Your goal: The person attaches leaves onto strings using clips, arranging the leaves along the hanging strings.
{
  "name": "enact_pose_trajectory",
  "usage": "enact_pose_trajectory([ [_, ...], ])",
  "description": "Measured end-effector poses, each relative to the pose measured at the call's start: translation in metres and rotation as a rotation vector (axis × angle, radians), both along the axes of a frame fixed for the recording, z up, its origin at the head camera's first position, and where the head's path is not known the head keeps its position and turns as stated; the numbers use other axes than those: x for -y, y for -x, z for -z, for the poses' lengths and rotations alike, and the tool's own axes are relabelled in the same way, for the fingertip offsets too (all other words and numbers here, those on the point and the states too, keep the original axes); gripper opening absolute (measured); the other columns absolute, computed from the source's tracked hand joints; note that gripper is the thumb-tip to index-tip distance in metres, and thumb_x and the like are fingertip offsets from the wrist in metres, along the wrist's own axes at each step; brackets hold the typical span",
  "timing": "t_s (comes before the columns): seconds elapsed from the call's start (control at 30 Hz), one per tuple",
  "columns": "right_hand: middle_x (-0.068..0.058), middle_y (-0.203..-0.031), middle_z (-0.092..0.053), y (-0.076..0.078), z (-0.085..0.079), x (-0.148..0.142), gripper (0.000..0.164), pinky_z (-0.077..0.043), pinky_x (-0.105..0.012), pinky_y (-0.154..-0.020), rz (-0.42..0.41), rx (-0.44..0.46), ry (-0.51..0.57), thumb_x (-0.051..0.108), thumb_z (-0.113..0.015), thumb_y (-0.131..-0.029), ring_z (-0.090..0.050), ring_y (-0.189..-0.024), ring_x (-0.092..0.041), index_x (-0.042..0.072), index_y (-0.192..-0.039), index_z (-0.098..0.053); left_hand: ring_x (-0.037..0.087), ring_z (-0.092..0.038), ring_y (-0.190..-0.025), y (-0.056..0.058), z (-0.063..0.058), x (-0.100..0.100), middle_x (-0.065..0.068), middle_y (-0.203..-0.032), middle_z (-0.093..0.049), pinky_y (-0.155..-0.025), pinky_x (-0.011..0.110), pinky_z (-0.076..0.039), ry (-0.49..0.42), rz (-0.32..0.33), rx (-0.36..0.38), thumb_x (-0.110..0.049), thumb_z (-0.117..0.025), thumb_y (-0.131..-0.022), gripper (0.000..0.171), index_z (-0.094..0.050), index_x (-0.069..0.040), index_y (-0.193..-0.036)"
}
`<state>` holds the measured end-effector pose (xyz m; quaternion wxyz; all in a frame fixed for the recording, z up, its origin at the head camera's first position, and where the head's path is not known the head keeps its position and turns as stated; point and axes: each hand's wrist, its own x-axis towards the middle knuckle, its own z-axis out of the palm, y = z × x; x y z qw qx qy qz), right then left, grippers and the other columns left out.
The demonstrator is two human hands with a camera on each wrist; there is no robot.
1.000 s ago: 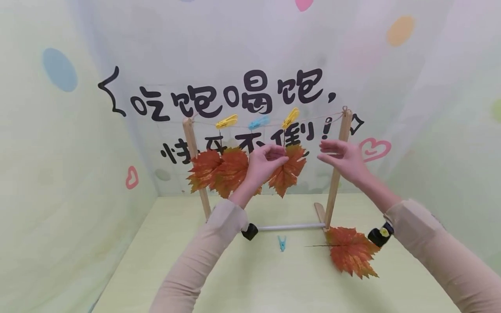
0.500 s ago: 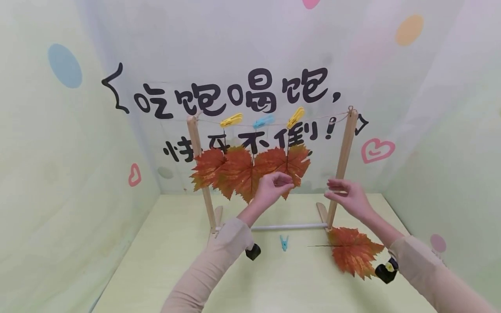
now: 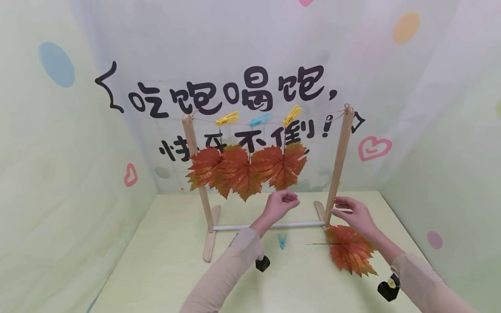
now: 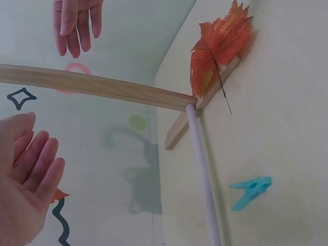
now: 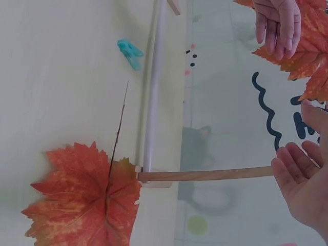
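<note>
Three red-orange maple-like leaves hang by their stems from a string; the right-hand hanging leaf (image 3: 285,167) is under a yellow clothespin (image 3: 292,115). My left hand (image 3: 278,206) is just below that leaf, fingers relaxed, holding nothing. Beside the right post of the wooden frame (image 3: 338,169), my right hand (image 3: 354,215) hovers with loosely bent fingers and nothing in them. Under it a loose leaf (image 3: 350,250) lies on the table, its stem pointing left. A blue clothespin (image 3: 282,241) lies on the table in front of the frame's white rod (image 3: 301,225).
Another yellow clothespin (image 3: 228,118) and a blue clothespin (image 3: 260,119) grip the string further left. The frame's left foot (image 3: 209,246) stands on the pale table (image 3: 156,261). Behind rises a printed backdrop (image 3: 219,43) with black lettering.
Both hands have come down from near the string, the left from in front of the right-hand hanging leaf to below it, the right alongside the post. The three leaves stay hanging.
</note>
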<state>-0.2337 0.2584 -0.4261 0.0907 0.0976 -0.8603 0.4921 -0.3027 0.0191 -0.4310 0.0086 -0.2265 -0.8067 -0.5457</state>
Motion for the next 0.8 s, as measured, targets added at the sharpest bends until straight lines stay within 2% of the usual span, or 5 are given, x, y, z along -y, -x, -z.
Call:
enact_pose_trajectory([
  [0.13, -0.028, -0.115, -0.055, -0.005, 0.010, -0.006, 0.048, -0.052, -0.032, -0.077, 0.015, 0.032, 0.011, 0.013, -0.064, -0.085, -0.054, -0.103, -0.040, -0.010, -0.123, -0.048, 0.012, -0.063, -0.076, 0.001, 0.014, -0.006, 0.007, -0.087, -0.068, -0.067, 0.018, -0.050, 0.030, 0.006, 0.031, -0.015, -0.067, -0.082, 0.017, -0.067, -0.002, -0.094],
  [0.27, -0.027, -0.114, -0.056, -0.008, 0.021, -0.011, 0.048, -0.053, -0.028, -0.075, 0.030, 0.057, 0.005, 0.014, -0.065, -0.084, -0.056, -0.102, -0.038, -0.009, -0.123, -0.048, 0.012, -0.062, -0.076, -0.001, 0.034, -0.011, 0.007, -0.086, -0.067, -0.067, 0.019, -0.050, 0.052, 0.018, 0.071, -0.015, -0.067, -0.082, 0.020, -0.066, 0.000, -0.095],
  [0.57, -0.023, -0.106, -0.061, -0.007, 0.039, -0.013, 0.043, -0.049, -0.017, -0.075, 0.074, 0.030, 0.002, 0.012, -0.066, -0.083, -0.061, -0.092, -0.025, -0.008, -0.118, -0.053, 0.020, -0.065, -0.084, -0.012, 0.074, -0.020, 0.008, -0.094, -0.067, -0.066, 0.023, -0.050, 0.176, 0.055, 0.144, -0.019, -0.067, -0.082, 0.023, -0.065, -0.002, -0.098],
  [0.8, -0.021, -0.107, -0.061, -0.009, 0.048, -0.012, 0.045, -0.051, -0.026, -0.078, 0.061, 0.099, 0.031, 0.015, -0.066, -0.083, -0.059, -0.095, -0.030, -0.007, -0.120, -0.052, 0.023, -0.064, -0.085, -0.020, 0.100, -0.028, 0.010, -0.092, -0.067, -0.067, 0.022, -0.049, 0.194, 0.068, 0.103, -0.017, -0.063, -0.085, 0.024, -0.064, 0.002, -0.098],
])
